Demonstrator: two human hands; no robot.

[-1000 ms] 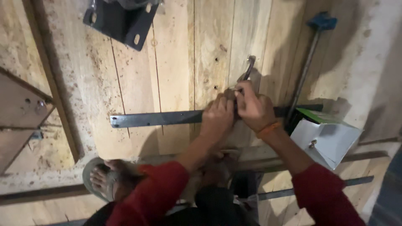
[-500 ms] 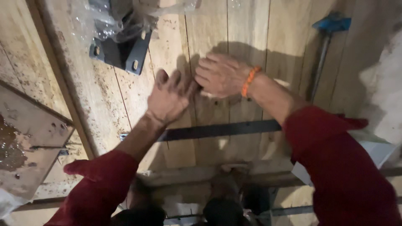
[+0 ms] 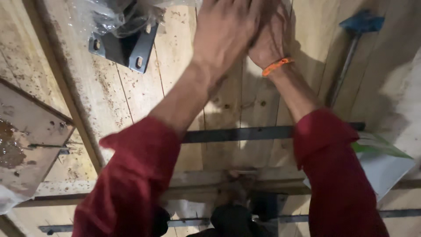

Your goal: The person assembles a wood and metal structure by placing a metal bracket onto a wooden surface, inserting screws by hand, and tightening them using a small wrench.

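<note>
Both my hands reach toward the top edge of the view, above wooden planks (image 3: 131,101). My left hand (image 3: 223,33) shows its back, and its fingers run out of the frame. My right hand (image 3: 268,41), with an orange band at the wrist, lies right beside and partly under the left hand. Motion blur and the frame edge hide whether either hand holds anything. A long dark flat metal bar (image 3: 245,133) lies across the planks below my forearms, and neither hand touches it. Red sleeves cover both arms.
A dark metal bracket (image 3: 127,48) with slotted holes sits at the top left under clear plastic wrap (image 3: 109,15). A blue-headed tool on a long rod (image 3: 348,61) lies at the right. A white box with a green flap (image 3: 381,164) is at the lower right. A rusty plate (image 3: 26,145) is at the left.
Both hands left the flat bar, where they held a small tool a second ago, and moved up toward the top of the view. The hands have come close together.
</note>
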